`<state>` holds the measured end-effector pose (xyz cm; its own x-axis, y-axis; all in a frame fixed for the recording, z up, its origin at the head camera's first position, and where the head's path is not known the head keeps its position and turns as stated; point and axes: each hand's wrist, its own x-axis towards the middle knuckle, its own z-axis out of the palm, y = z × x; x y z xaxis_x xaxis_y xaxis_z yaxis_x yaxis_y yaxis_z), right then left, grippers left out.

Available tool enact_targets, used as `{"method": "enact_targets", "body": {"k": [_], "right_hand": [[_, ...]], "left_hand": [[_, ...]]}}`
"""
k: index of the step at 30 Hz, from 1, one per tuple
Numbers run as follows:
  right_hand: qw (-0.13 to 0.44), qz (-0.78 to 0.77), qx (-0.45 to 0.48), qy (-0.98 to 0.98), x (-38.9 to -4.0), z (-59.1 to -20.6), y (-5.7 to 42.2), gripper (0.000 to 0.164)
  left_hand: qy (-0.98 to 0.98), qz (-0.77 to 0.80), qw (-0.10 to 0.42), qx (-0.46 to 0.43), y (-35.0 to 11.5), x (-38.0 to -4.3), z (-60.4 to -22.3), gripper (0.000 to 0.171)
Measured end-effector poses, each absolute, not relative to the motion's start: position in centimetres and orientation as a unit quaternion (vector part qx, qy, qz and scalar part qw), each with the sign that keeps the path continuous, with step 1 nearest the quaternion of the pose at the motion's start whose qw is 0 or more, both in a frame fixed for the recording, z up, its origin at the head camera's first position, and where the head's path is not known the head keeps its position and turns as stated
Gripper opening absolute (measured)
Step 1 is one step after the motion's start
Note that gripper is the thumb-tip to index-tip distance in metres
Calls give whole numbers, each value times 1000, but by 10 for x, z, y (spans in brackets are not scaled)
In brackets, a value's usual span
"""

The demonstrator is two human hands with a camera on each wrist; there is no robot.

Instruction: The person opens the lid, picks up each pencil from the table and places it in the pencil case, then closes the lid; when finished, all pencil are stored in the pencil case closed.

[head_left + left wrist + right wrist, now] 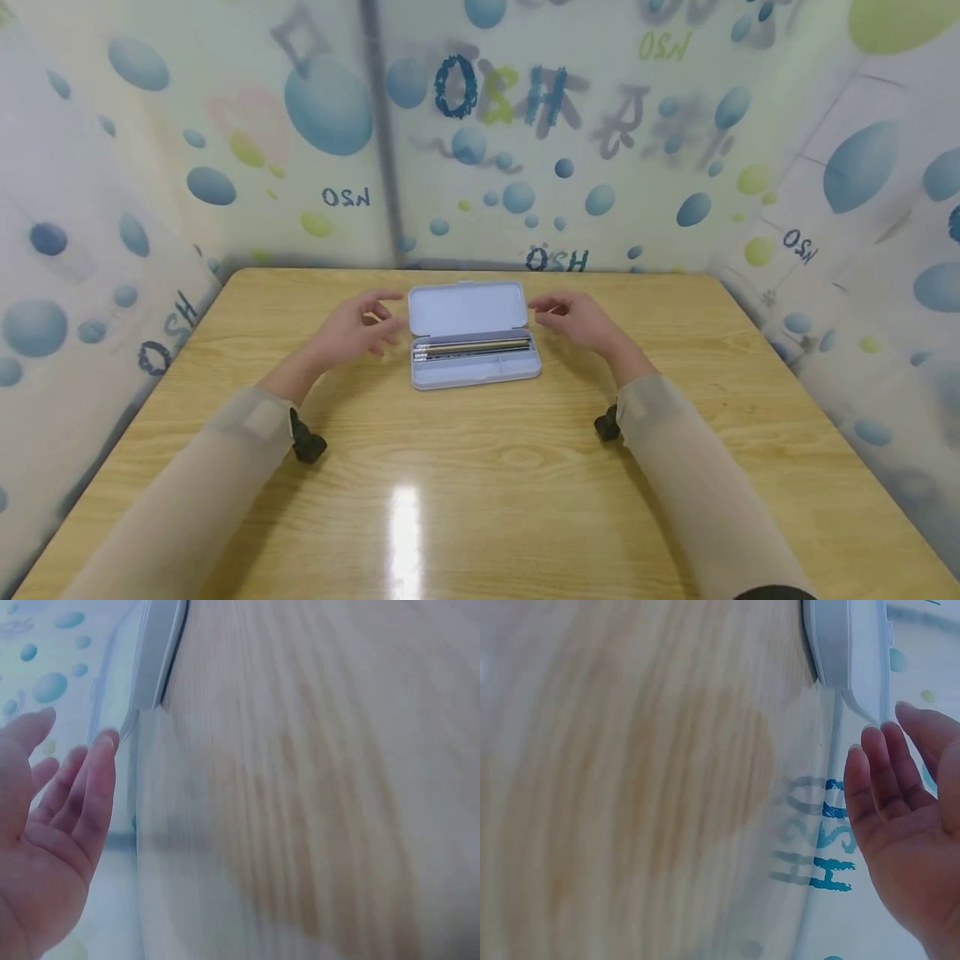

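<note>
A pale lilac pencil case (457, 374) lies on the table with its lid (468, 309) raised and leaning back. Several pencils (474, 346) lie lengthwise in its rear part, and a small divider splits off the front right corner. On the left side of the case, the left hand (358, 327) is held with loosely bent fingers and nothing in them. The right hand (576, 319) hovers by the lid's right edge, its fingers also relaxed and bare. Both wrist views show part of the case's side, near the fingertips of the left hand (56, 825) and right hand (911, 825).
The wooden table (480, 450) stretches toward the wearer, with a bright light reflection near its front. Patterned walls (517, 150) with blue and green drops enclose its back and sides. Dark devices (307, 442) are strapped at both wrists over beige sleeves.
</note>
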<state>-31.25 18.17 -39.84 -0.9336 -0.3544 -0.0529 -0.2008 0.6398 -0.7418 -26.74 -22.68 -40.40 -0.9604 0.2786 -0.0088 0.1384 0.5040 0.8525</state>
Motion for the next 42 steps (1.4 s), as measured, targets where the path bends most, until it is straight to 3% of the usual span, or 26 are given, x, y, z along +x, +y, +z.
{"method": "enact_targets", "body": {"k": [18,42], "right_hand": [[75,-443,-111,887,-330,-402,154,56],[53,-487,-121,863,-322,-403,165,45]], "left_hand": [[864,497,54,68,-202,-294,-404,61],[875,477,22,82,-194,-295,-404,45]]}}
